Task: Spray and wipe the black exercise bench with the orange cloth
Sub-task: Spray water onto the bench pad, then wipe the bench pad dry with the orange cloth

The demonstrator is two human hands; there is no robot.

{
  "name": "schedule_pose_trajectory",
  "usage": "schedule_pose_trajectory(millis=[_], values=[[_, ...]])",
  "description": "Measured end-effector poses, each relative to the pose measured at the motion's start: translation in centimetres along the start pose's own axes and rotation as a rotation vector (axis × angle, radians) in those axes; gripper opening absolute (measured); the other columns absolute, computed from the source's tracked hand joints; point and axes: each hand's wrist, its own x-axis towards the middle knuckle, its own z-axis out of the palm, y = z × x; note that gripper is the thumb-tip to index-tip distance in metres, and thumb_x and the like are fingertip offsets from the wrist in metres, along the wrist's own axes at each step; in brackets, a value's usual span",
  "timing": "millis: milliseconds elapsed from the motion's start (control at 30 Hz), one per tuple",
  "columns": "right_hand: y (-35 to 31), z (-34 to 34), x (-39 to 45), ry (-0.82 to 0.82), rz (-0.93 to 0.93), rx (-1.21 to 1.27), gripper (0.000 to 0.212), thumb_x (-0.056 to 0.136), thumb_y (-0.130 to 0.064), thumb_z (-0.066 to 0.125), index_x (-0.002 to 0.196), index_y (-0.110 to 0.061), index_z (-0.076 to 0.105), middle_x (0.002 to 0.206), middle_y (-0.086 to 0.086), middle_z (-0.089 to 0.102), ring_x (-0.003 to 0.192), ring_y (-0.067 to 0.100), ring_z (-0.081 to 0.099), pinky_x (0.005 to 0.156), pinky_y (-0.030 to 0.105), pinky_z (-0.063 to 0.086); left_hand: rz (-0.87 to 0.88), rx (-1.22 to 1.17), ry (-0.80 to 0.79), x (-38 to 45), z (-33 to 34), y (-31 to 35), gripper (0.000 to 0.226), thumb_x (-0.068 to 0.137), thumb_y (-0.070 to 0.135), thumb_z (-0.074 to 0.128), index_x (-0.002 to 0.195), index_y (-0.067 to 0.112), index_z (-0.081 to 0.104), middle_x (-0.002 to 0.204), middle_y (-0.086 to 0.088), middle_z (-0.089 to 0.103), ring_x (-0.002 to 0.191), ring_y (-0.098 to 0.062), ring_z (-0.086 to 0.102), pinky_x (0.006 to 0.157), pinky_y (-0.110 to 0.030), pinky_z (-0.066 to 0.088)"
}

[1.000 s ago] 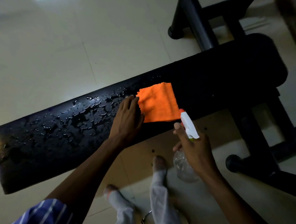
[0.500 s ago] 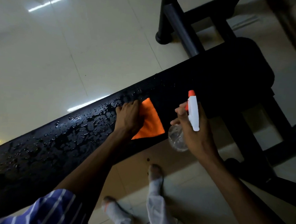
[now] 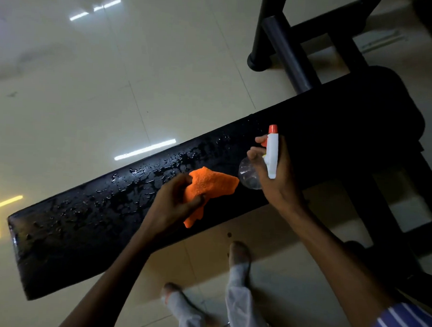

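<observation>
Left hand [image 3: 172,203] pinches the bunched orange cloth [image 3: 208,188] apparently just clear of the black exercise bench [image 3: 86,221], right hand [image 3: 272,176] grips the spray bottle [image 3: 271,153] beyond; wiping in hand, droplets farther left need passes next.

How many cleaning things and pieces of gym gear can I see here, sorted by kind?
Cloths: 1, the orange cloth, bunched in the left hand.
Spray bottles: 1, the bottle, gripped by the right hand.
Benches: 1, the black bench, wet with droplets.
Total: 3.
</observation>
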Motion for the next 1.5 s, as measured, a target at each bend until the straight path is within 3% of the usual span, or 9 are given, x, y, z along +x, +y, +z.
schedule_pose_trajectory(millis=[200,333,467,600,733,900,1067,1233,1500], values=[[1.2,0.8,-1.6,0.07,0.026,-0.073,0.062,0.094,-0.033,0.078,0.145,-0.012,0.048,0.131,-0.006,0.056,0.12,0.001,0.057,0.1,0.01,0.047,0.011,-0.132,0.063,-1.8,-0.2,-1.2,0.021,0.092,0.012,0.077,0.098,0.016,0.056,0.095,-0.011,0.069,0.086,-0.016,0.07,0.069,-0.037,0.058],[2.4,0.5,-4.0,0.156,0.162,0.007,0.083,0.085,-0.03,0.089,0.151,-0.016,0.04,0.145,-0.004,0.053,0.134,0.002,0.055,0.106,0.023,0.051,-0.015,-0.238,0.067,-3.1,-0.6,-1.4,0.019,0.093,0.007,0.074,0.102,0.005,0.058,0.107,-0.025,0.07,0.092,-0.023,0.068,0.078,-0.049,0.058],[2.7,2.0,-8.2,0.275,0.38,-0.016,0.056,0.077,-0.054,0.086,0.114,-0.025,0.056,0.116,0.0,0.064,0.11,0.019,0.066,0.091,0.029,0.056,-0.064,-0.422,0.032,-4.7,-1.3,-1.2,0.034,0.089,0.021,0.076,0.117,0.01,0.06,0.113,-0.009,0.077,0.103,-0.026,0.076,0.084,-0.039,0.065],[2.0,5.6,-11.2,-0.119,0.602,0.333,0.053,0.079,-0.075,0.076,0.108,-0.03,0.076,0.113,-0.009,0.08,0.113,0.005,0.072,0.103,0.033,0.054,-0.075,-0.558,-0.072,-6.1,-2.6,-2.3,0.042,0.09,0.022,0.079,0.125,0.013,0.057,0.118,-0.012,0.076,0.109,-0.031,0.075,0.09,-0.046,0.063],[0.6,8.3,-10.8,-0.341,0.658,0.742,0.029,0.094,-0.048,0.072,0.113,-0.029,0.081,0.121,-0.003,0.079,0.112,0.009,0.074,0.091,0.028,0.058,-0.11,-0.645,-0.147,-7.2,-4.3,-4.0,0.048,0.088,0.025,0.082,0.128,0.015,0.057,0.124,-0.015,0.073,0.113,-0.036,0.073,0.092,-0.052,0.062],[-1.0,9.1,-9.7,-0.28,0.369,0.277,0.011,0.105,-0.012,0.063,0.112,-0.01,0.072,0.101,0.01,0.077,0.094,0.014,0.068,0.081,0.036,0.057,-0.167,-0.472,0.13,-7.3,-4.9,-5.9,0.04,0.088,0.022,0.08,0.123,0.014,0.061,0.116,-0.017,0.073,0.097,-0.026,0.071,0.071,-0.04,0.059],[-5.1,8.4,-7.4,-0.193,0.007,-0.215,0.022,0.104,-0.015,0.063,0.123,-0.017,0.074,0.107,-0.004,0.073,0.101,0.003,0.064,0.088,0.034,0.054,-0.122,-0.278,0.225,-6.9,-5.1,-7.0,0.038,0.095,0.011,0.072,0.128,0.009,0.055,0.111,-0.015,0.072,0.099,-0.03,0.07,0.084,-0.044,0.058],[-8.5,9.1,-4.6,-0.076,-0.288,-0.621,0.033,0.101,-0.012,0.057,0.13,-0.019,0.073,0.114,0.007,0.071,0.101,0.03,0.068,0.08,0.035,0.054,-0.092,-0.108,0.276,-6.7,-5.1,-7.5,0.043,0.096,0.018,0.071,0.134,0.012,0.051,0.112,-0.005,0.07,0.101,-0.02,0.069,0.085,-0.036,0.06],[-3.0,13.7,-4.8,-0.529,-0.104,-0.923,0.036,0.105,-0.039,0.06,0.132,-0.016,0.07,0.127,0.007,0.07,0.116,0.032,0.067,0.085,0.04,0.055,-0.039,0.053,0.339,-5.9,-3.8,-10.1,0.035,0.097,0.018,0.07,0.127,0.009,0.055,0.118,-0.006,0.068,0.104,-0.02,0.065,0.083,-0.025,0.053]])
